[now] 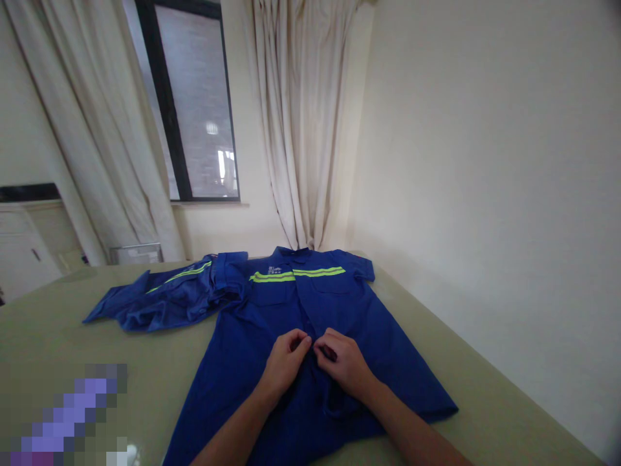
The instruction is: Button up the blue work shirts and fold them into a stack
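A blue short-sleeved work shirt (262, 317) with a yellow-green reflective stripe across its chest lies spread on the table, collar at the far end. Both hands are at the front opening, below the chest. My left hand (287, 359) pinches the left edge of the opening between thumb and fingers. Close beside it, my right hand (342, 362) is closed in a pinch on the right edge. The two sets of fingertips almost meet. Any button between them is too small to make out.
Another blue garment (169, 298) with a similar stripe lies bunched on the greenish table (485, 414), left of the shirt. A pixelated purple shape (72, 411) shows at the lower left. Behind the table are a wall, beige curtains (305, 116) and a dark-framed window (198, 97).
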Available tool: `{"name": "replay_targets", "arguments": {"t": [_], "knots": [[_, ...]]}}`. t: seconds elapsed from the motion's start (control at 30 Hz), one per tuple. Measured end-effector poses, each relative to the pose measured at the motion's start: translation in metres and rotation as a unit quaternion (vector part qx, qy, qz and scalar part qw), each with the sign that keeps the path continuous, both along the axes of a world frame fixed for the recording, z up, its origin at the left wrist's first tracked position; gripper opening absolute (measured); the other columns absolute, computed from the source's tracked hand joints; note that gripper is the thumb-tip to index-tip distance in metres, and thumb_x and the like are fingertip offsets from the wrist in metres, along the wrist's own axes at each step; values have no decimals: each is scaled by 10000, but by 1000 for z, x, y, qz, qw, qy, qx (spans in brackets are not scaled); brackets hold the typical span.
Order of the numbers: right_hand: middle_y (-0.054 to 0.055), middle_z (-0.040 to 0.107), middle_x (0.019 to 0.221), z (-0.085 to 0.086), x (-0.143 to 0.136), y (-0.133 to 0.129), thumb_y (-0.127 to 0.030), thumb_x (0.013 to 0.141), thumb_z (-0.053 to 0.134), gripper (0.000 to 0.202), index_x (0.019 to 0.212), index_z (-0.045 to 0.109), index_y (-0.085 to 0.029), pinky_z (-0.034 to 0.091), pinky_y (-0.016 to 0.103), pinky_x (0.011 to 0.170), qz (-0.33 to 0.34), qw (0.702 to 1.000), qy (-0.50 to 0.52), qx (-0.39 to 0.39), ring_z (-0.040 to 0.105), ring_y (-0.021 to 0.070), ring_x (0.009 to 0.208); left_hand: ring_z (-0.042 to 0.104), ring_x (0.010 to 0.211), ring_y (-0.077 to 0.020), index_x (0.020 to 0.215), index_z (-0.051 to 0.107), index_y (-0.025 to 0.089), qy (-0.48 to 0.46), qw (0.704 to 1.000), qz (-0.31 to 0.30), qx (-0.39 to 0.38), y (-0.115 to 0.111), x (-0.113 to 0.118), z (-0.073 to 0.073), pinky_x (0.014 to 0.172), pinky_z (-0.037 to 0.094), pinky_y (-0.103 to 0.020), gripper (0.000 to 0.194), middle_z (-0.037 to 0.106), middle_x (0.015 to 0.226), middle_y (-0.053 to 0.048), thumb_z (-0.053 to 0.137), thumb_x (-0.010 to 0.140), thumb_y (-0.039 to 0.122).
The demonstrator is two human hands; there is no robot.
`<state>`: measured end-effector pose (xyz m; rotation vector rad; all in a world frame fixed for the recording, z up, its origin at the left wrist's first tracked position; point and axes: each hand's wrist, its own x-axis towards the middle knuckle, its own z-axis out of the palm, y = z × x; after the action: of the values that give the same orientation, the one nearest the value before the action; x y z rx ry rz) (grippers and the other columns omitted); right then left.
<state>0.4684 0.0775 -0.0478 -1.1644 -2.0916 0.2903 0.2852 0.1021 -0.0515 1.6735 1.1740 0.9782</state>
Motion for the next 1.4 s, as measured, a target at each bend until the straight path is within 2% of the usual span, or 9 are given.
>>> {"name": "replay_targets", "arguments": {"t": [0.17, 0.27, 0.43, 0.6, 0.77, 0.9, 1.1, 1.3, 1.4], "knots": [[-22, 605, 712, -8, 3, 9, -298, 893, 683, 146, 776, 677, -211, 381, 244, 627, -66, 996, 27, -62, 555, 142, 671, 664, 900, -195, 932, 724, 215, 69, 990, -33, 120, -3, -5, -9, 842, 517, -306, 255, 754, 931, -35, 507, 957, 345], [-43, 595, 712, -12, 6, 12, -232, 834, 709, 66, 878, 661, -220, 393, 232, 617, -86, 990, 40, -101, 562, 142, 662, 661, 1128, -221, 1060, 728, 233, 151, 973, -21, 176, -7, -5, -14, 1047, 481, -406, 280, 760, 1154, -67, 483, 930, 195], [22, 597, 1085, -5, 7, 10, -10, 803, 455, 536, 1229, 619, -291, 462, 254, 783, -97, 994, 12, -48, 624, 152, 852, 467, 1435, -199, 1303, 652, 261, 283, 941, -57, 175, -24, -1, -8, 1260, 230, -513, 623, 613, 1462, -34, 396, 794, 8], [49, 590, 1179, 13, -8, 25, -105, 839, 487, 481, 1238, 640, -326, 456, 279, 745, -110, 980, -156, -54, 627, 213, 969, 512, 1387, -263, 1326, 627, 274, 329, 927, -54, 173, -47, 3, 0, 1218, 312, -495, 481, 607, 1460, -59, 464, 889, 158], [27, 637, 1104, 10, -18, 44, -163, 874, 492, 505, 1354, 545, -311, 448, 272, 865, -56, 990, -123, -51, 609, 203, 1030, 632, 1104, -261, 1115, 667, 267, 377, 909, -1, 175, -56, 2, 4, 970, 484, -398, 292, 711, 1187, -50, 445, 942, 191], [2, 623, 1123, 3, -12, 45, -91, 881, 403, 504, 1294, 553, -339, 429, 255, 767, -122, 987, -77, -75, 643, 167, 895, 665, 970, -208, 974, 659, 295, 384, 910, -24, 153, -28, -8, 15, 823, 471, -302, 284, 726, 1003, -1, 391, 986, 201], [-8, 638, 1142, 1, -7, 44, -144, 952, 388, 403, 1150, 659, -366, 403, 261, 677, -122, 977, -141, -102, 660, 165, 821, 707, 929, -249, 1004, 669, 244, 365, 925, 81, 59, 35, 2, 15, 746, 460, -319, 275, 742, 983, -65, 396, 1004, 281], [28, 743, 1065, -2, -4, 47, -219, 909, 508, 288, 1035, 760, -276, 442, 259, 815, -128, 982, -80, -116, 671, 200, 982, 672, 1048, -189, 1104, 625, 238, 337, 928, 110, 116, 36, 10, -4, 872, 446, -286, 263, 706, 1129, -43, 372, 1032, 243], [39, 756, 904, -2, -2, 51, -403, 932, 567, 280, 896, 782, -227, 429, 257, 724, -133, 981, -35, -138, 674, 214, 868, 663, 1008, -191, 1047, 621, 204, 337, 924, 133, 121, 33, 8, -6, 865, 444, -284, 237, 695, 1055, -63, 385, 1019, 215]]}}
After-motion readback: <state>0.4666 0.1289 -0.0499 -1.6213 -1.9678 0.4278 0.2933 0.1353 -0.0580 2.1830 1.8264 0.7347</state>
